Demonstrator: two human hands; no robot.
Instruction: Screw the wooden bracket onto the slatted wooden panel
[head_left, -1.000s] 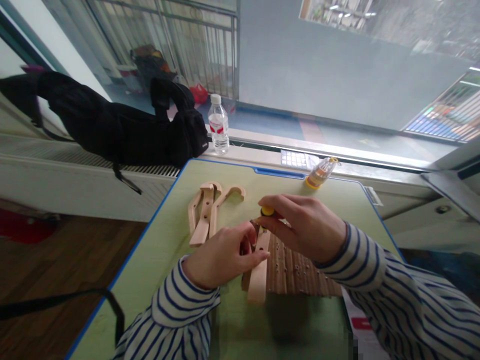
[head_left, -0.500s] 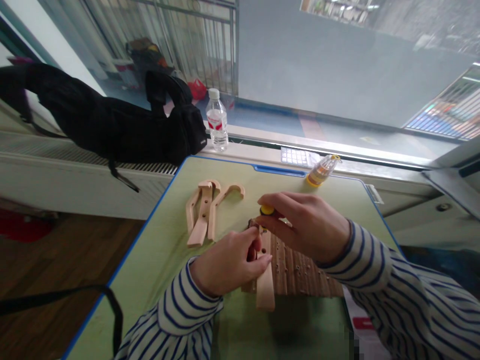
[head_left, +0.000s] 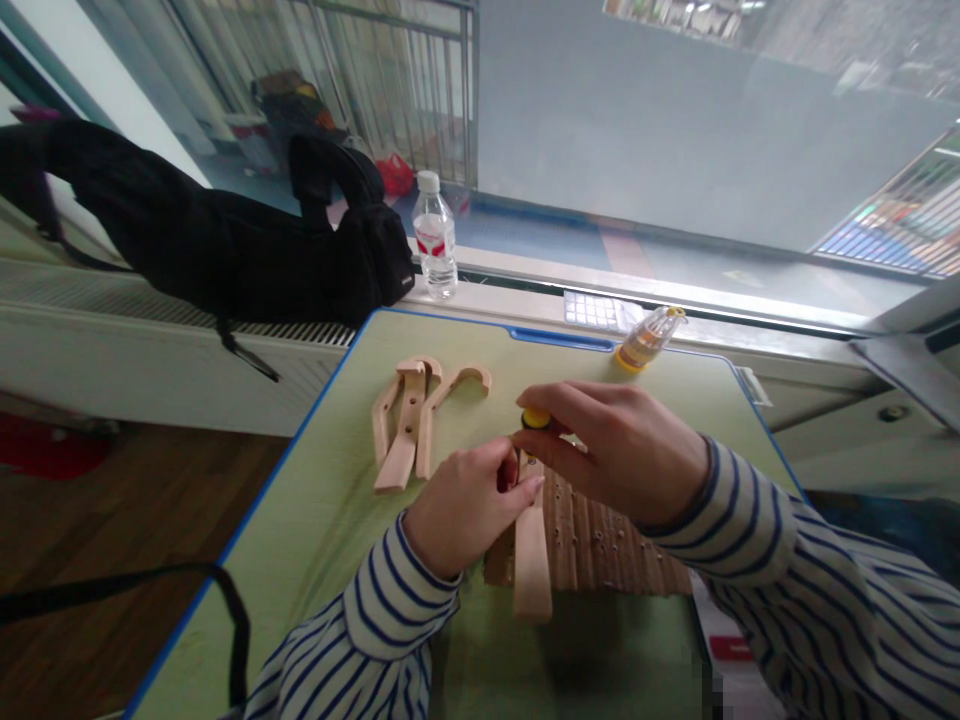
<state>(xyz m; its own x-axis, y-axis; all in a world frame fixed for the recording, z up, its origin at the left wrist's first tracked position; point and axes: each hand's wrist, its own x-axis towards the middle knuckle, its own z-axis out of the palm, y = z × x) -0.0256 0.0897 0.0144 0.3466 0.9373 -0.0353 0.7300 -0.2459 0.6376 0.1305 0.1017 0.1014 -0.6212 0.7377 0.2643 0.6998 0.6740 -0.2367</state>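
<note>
My right hand (head_left: 611, 445) is closed, thumb and fingers pinching the yellow-and-black handle of a short screwdriver (head_left: 535, 418). The handle stands over the upper end of a pale wooden hook (head_left: 532, 570), near a screw hole; its tip is hidden by my fingers. My left hand (head_left: 472, 505) grips the same hook, thumb on its face and fingers curled at its left side. Beneath the hook lies a brown ridged board (head_left: 592, 545) dotted with small holes. Several loose wooden hooks (head_left: 405, 440) with drilled holes lie together to the left of my hands.
All this is on a pale green table (head_left: 300, 560) with a blue rim. A bottle of yellowish liquid (head_left: 646, 342) stands at the back right. On the sill are a clear water bottle (head_left: 435, 240) and a black bag (head_left: 247, 250). A black strap (head_left: 187, 573) hangs at lower left.
My left hand has shifted slightly up and inward along the hook, closer to the screwdriver. The right hand keeps its pinch in nearly the same spot.
</note>
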